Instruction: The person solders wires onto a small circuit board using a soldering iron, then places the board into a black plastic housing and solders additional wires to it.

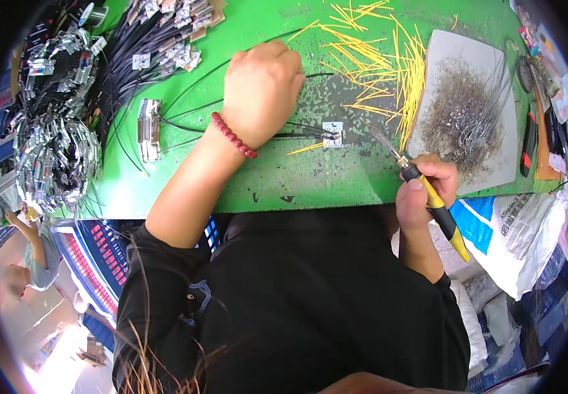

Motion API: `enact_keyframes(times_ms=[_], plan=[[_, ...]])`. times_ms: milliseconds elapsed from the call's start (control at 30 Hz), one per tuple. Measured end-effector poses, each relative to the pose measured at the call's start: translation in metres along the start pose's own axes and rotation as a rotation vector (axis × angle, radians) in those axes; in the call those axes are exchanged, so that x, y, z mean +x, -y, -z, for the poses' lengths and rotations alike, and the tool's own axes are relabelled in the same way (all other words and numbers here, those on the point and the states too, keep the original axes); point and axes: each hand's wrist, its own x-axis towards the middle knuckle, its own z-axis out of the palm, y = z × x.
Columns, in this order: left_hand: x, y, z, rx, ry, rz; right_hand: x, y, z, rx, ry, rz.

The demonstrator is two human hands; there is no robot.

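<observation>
My right hand is closed around a yellow and black soldering iron, whose tip points up and left above the green table, apart from a small white circuit board. Black wires run leftward from the board, under my left wrist, toward a silver metal connector shell. My left hand is curled, knuckles up, over the black wires. A loose wire end sticks out beside its knuckles. The fingertips are hidden, so what they grip does not show.
Thin yellow tubes lie scattered at the back. On the right, a grey pad bears dark residue and a tangle of fine solder wire. Bundled silver-ended cables and black cables fill the left. Red-black handled pliers lie far right.
</observation>
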Motion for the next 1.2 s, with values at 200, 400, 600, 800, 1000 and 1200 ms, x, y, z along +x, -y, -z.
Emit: enact_keyframes(times_ms=[200,400,600,800,1000,1200], plan=[[0.006,0.003,0.018,-0.247,0.077,0.361,0.001,-0.002,0.001,0.013,-0.021,-0.010],[0.032,0.041,0.011,0.161,0.103,0.295,0.000,0.000,0.000,-0.018,0.001,-0.005],[0.014,0.038,0.020,-0.053,-0.050,0.145,0.002,0.003,-0.011,0.051,-0.009,-0.140],[-0.032,-0.018,0.063,-0.207,-0.023,0.094,0.036,0.019,-0.047,-0.243,0.252,-0.082],[-0.039,-0.019,0.059,-0.270,-0.058,0.017,0.061,0.010,-0.085,-0.136,0.198,0.097],[-0.036,-0.034,0.053,-0.428,-0.032,0.106,0.052,0.017,-0.085,-0.158,0.271,0.003]])
